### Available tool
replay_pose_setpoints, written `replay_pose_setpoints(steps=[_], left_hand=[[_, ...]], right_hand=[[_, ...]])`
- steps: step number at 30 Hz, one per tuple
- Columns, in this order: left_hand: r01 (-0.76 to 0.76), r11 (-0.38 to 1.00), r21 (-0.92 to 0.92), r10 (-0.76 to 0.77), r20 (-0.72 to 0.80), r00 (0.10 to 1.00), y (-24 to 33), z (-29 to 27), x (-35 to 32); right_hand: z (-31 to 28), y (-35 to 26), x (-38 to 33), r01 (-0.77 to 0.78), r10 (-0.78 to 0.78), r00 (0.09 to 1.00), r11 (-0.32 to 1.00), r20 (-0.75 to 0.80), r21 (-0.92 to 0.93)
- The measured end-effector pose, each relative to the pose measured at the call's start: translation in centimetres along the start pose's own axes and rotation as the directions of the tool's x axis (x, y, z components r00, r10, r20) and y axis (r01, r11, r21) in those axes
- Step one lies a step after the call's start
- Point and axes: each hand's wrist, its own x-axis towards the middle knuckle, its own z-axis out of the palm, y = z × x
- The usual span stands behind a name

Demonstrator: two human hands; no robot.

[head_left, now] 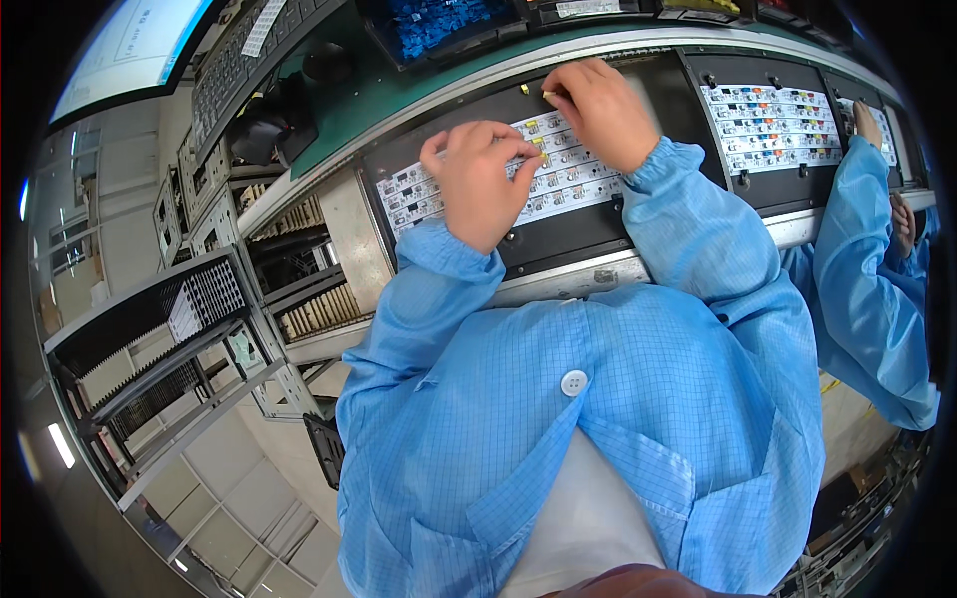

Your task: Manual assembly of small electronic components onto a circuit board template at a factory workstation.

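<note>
A white circuit board panel (573, 199), filled with rows of small parts, sits in a black carrier frame (568, 239) in front of me. Over its middle, my left hand (480, 184) pinches a small yellow component (540, 155) between thumb and index finger, at the board's surface. My right hand (610, 118) is above the panel's upper edge. Its fingertips are closed on a tiny pale yellow piece (549, 95), mostly covered by the fingers. Another small yellow piece (524, 90) shows on the black frame just left of the right hand.
Behind the rail stand a black bin of blue parts (439, 30) and a bin of yellow parts (703, 8). A keyboard (249, 70) and monitor (125, 50) are at far left. A second loaded panel (773, 128) lies right, beside a co-worker's sleeve (862, 239). Racks (150, 339) stand left.
</note>
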Motion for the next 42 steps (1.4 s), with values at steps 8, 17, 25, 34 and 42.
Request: replay_pose_setpoints(steps=[8, 17, 25, 34, 42], left_hand=[[-0.183, 0.973, 0.138, 0.187, -0.016, 0.982, 0.0, 0.6, 0.1], [-0.192, 0.970, 0.152, 0.185, 0.057, 0.981, 0.6, 0.4, 0.6], [-0.186, 0.976, 0.115, 0.193, -0.051, 0.980, -2.2, 1.6, 5.2], [-0.066, 0.998, 0.023, 0.067, -0.035, 0.997, -3.1, 1.6, 5.2], [0.174, 0.907, -0.384, -0.092, 0.222, 0.971, -2.5, 0.3, 0.8]], right_hand=[[-1.6, -0.6, -1.0, -0.156, 0.157, 0.988, 0.977, 0.004, 0.143], [-2.9, -1.4, -2.8, -0.186, 0.186, 0.982, 0.956, 0.021, 0.225], [-3.8, -2.3, -4.2, -0.066, 0.058, 0.998, 0.965, 0.038, 0.255], [-3.2, -3.1, -5.1, 0.000, -0.023, 0.994, 0.977, 0.106, 0.211], [-3.3, -3.9, -5.1, 0.066, -0.078, 0.990, 0.993, 0.120, 0.097]])
